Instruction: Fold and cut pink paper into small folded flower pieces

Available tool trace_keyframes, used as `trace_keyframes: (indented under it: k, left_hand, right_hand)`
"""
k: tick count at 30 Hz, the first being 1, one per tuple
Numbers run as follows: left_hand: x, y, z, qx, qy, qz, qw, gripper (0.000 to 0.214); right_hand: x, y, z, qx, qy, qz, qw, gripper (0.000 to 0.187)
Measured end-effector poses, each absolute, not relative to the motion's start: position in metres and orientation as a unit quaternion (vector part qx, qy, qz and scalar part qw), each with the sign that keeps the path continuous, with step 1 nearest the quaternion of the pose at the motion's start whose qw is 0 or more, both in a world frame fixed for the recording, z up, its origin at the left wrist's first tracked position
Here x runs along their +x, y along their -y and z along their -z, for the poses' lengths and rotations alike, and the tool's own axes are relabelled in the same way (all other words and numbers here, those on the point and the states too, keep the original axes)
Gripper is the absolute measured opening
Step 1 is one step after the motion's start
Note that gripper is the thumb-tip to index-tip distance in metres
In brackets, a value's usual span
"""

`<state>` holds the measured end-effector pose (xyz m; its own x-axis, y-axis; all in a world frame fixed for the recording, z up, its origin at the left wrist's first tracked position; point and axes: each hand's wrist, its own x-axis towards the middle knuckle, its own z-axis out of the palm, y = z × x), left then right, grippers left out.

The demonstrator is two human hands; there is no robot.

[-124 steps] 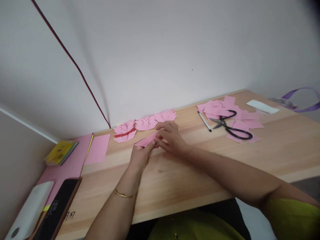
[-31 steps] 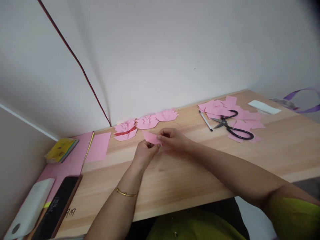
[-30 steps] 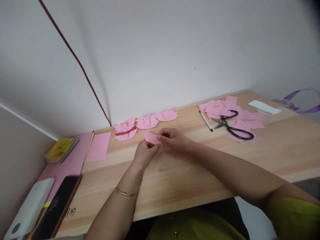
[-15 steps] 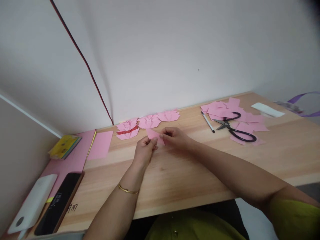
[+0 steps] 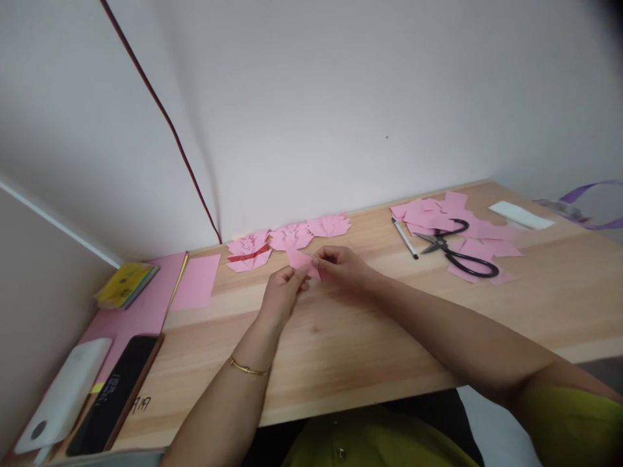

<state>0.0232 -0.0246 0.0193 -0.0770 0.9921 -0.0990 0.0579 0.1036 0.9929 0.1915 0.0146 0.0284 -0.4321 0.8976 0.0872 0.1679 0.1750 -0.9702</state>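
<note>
The wooden table (image 5: 389, 350) spans the view, with a row of three folded pink shapes (image 5: 289, 237) by the wall and black scissors (image 5: 455, 250) well to the right. Just in front of the shapes the left hand (image 5: 281, 295) and the right hand (image 5: 343, 267) meet, both pinched on a small pink paper (image 5: 300, 261), which sits between their fingertips

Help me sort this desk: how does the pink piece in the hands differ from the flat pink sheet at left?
The held piece is small and folded; the flat sheet is larger and unfolded. The held piece is pinched between left hand and right hand; the flat sheet lies untouched on the table. Both are pink paper.
</note>
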Motion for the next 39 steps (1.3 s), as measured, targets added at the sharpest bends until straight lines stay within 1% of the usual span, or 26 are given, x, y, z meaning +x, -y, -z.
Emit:
trace_keyframes:
  k: [4,9,14,20,29,34,39]
  left_hand:
    - [0.021,0.026,-0.017,0.536,-0.589,-0.404,0.45,0.039]
    - [0.023,0.027,-0.021,0.562,-0.613,-0.376,0.41,0.033]
    - [0.025,0.029,-0.027,0.565,-0.605,-0.364,0.427,0.03]
    - [0.024,0.028,-0.026,0.586,-0.604,-0.346,0.416,0.029]
    - [0.02,0.024,-0.019,0.534,-0.593,-0.403,0.448,0.036]
    - [0.021,0.026,-0.021,0.555,-0.589,-0.389,0.44,0.031]
    - [0.022,0.026,-0.023,0.576,-0.597,-0.355,0.43,0.03]
  right_hand:
    - [0.188,-0.014,-0.027,-0.369,0.677,-0.516,0.373,0.031]
    - [0.187,-0.015,-0.025,-0.377,0.691,-0.492,0.371,0.03]
    - [0.188,-0.014,-0.026,-0.377,0.68,-0.506,0.374,0.03]
    - [0.187,-0.014,-0.025,-0.368,0.684,-0.51,0.37,0.03]
    - [0.188,-0.014,-0.027,-0.363,0.698,-0.498,0.364,0.029]
    - [0.187,-0.013,-0.028,-0.368,0.677,-0.515,0.375,0.029]
    - [0.187,-0.012,-0.028,-0.358,0.681,-0.515,0.377,0.029]
